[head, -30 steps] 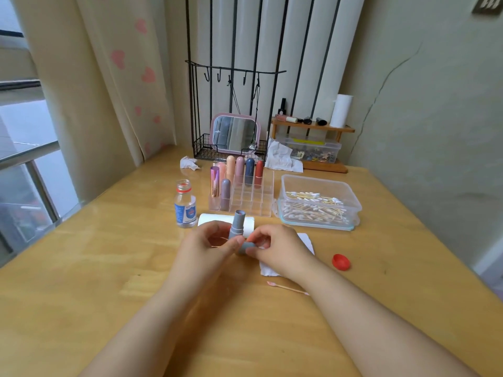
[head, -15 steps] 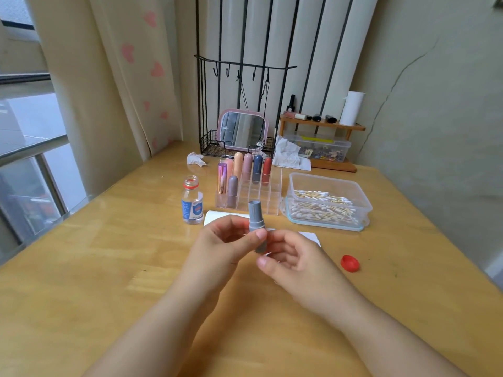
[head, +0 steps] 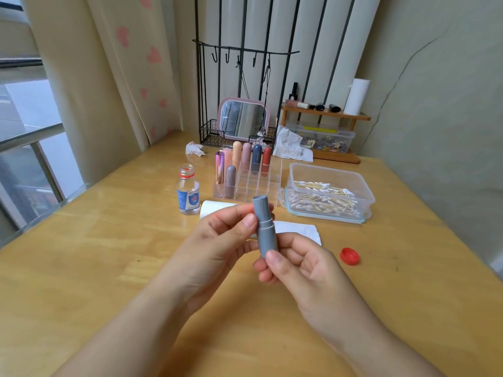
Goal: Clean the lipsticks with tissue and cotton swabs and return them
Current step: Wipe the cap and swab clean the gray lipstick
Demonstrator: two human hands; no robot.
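Observation:
A grey lipstick [head: 264, 225] stands upright above the table, held between both hands. My left hand [head: 217, 240] pinches its upper part with thumb and fingers. My right hand [head: 296, 265] grips its lower end. Behind it a clear organiser [head: 261, 186] holds several capped lipsticks [head: 246, 159]. A white tissue [head: 296, 231] lies flat on the table under the hands. A clear plastic box [head: 329, 194] of cotton swabs sits to the right.
A small open bottle [head: 187, 193] stands left of the organiser; its red cap [head: 349, 256] lies at the right. A white roll [head: 215, 208], crumpled tissues [head: 194, 148], a mirror [head: 243, 118], a wire rack and a wooden shelf [head: 324, 112] line the back.
The grey lipstick has been lifted off the table and brought closer. My right hand has shifted from its side to its lower end.

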